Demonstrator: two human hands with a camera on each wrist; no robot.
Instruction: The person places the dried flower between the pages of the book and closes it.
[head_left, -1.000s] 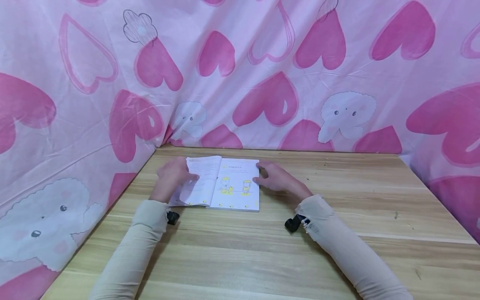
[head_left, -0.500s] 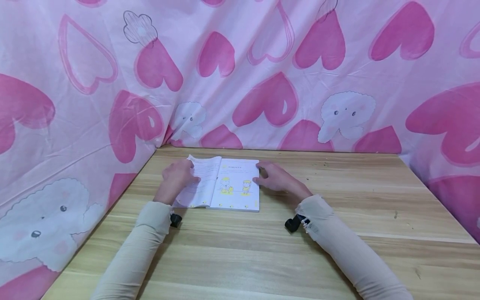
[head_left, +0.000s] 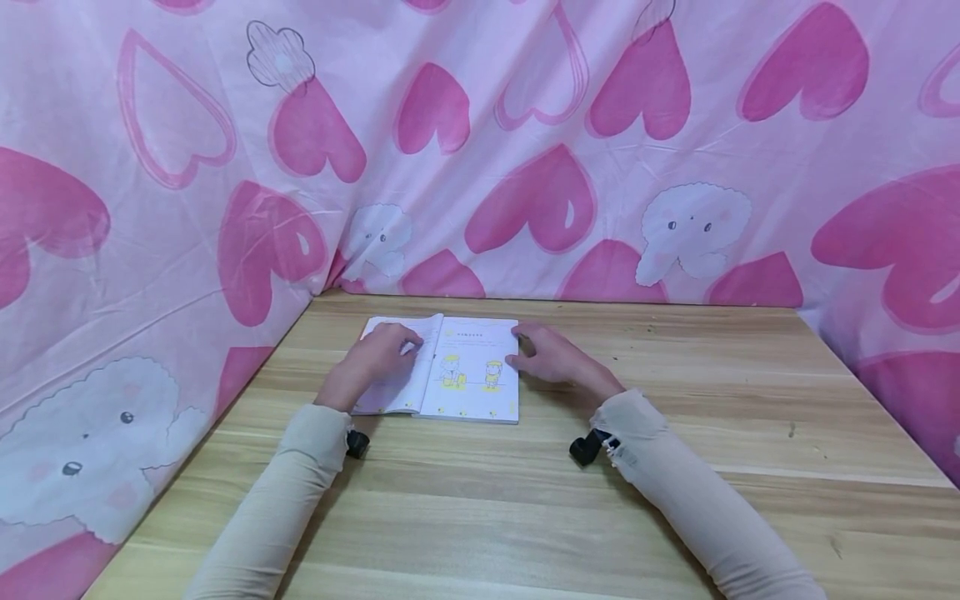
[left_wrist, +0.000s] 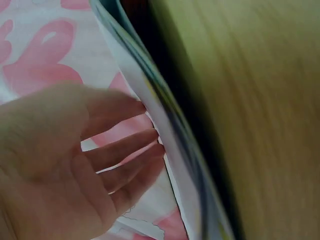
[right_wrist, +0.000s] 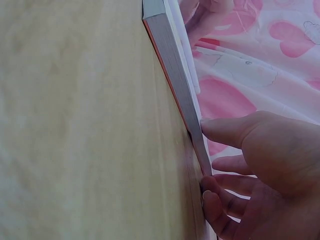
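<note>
An open book (head_left: 470, 333) lies on the wooden table, its right page (head_left: 472, 400) printed with two yellow-and-white cartoon figures. My left hand (head_left: 375, 358) rests on the left page (head_left: 401, 392), covering much of it. The left wrist view shows fairly straight fingers (left_wrist: 127, 155) with their tips against the paper (left_wrist: 167, 122). At the book's right edge, my right hand (head_left: 555, 354) holds the side. Up close, the right thumb (right_wrist: 225, 130) sits on the upper edge of the thick page block (right_wrist: 175, 70), while the other fingers curl at its side.
The wooden table (head_left: 480, 517) stretches toward me and to the right. Behind it and at the left hangs a pink cloth (head_left: 525, 83) with hearts and white cartoon animals. Small black cameras (head_left: 587, 448) sit at both wrists.
My left hand has moved from the left page's outer edge rightward over the page, toward the spine. The left page lies flatter now. My right hand has stayed in place.
</note>
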